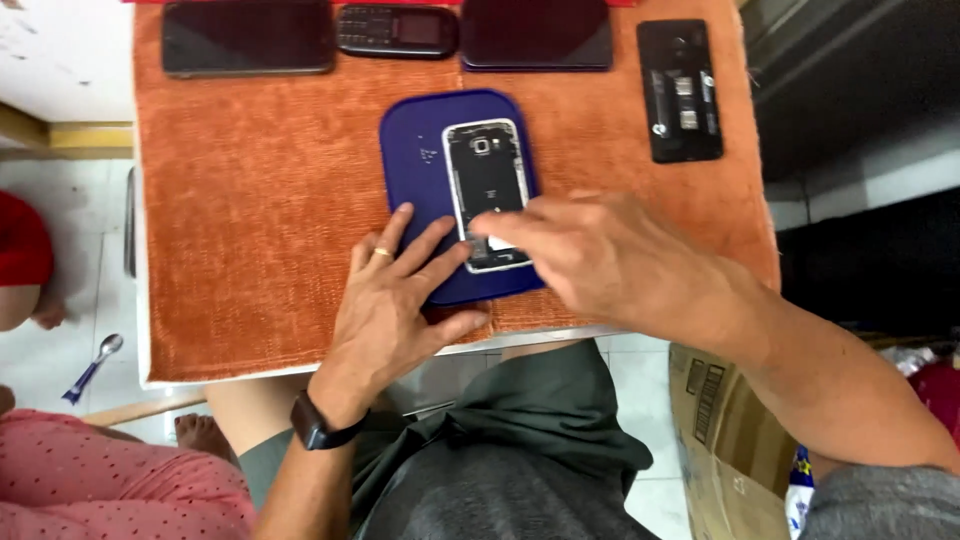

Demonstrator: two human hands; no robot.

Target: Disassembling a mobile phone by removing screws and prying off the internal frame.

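An opened phone (486,180) with its back cover off lies on a dark blue mat (415,150) in the middle of the orange cloth. My left hand (395,295) rests flat, fingers spread, on the mat's lower left edge, its fingertips beside the phone. It wears a ring and a black wrist band. My right hand (600,255) reaches in from the right. Its fingertips press on the lower part of the phone near a small white piece (500,243). Whether it pinches anything is hidden.
Two dark phones (247,37) (537,35) and a small keypad phone (397,30) lie along the far edge of the orange cloth (250,220). Another opened black phone (680,90) lies at the far right. A cardboard box (720,420) stands lower right. A spoon (95,362) lies on the floor left.
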